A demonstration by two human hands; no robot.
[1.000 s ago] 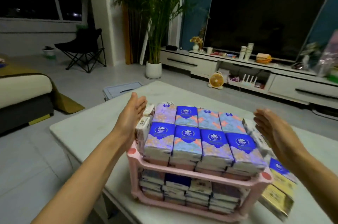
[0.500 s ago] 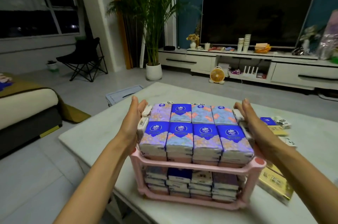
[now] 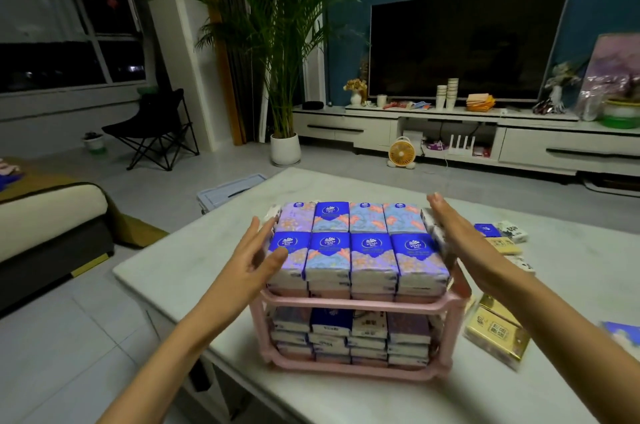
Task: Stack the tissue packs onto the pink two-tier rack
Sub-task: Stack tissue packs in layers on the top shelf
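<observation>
— Where are the tissue packs (image 3: 356, 250)?
— They fill both tiers of the pink rack (image 3: 349, 302), near the table's (image 3: 166, 271) front edge.
— And the hands?
— The left hand (image 3: 256, 261), fingers straight and spread, is against the top stack's left side. The right hand (image 3: 460, 236) lies flat against its right side. Neither grips anything. Loose packs (image 3: 498, 333) lie beside the rack, toward the right edge.

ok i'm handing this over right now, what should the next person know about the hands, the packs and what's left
Left hand: open, fingers straight, against the left side of the top-tier packs.
Right hand: open, flat along their right side.
The rack stands on the table.
Done: both tiers look full, with the lower-tier packs stacked in layers.
Left: loose packs lie on the table right of the rack, so probably square the top stack, then add those if there is room.
</observation>
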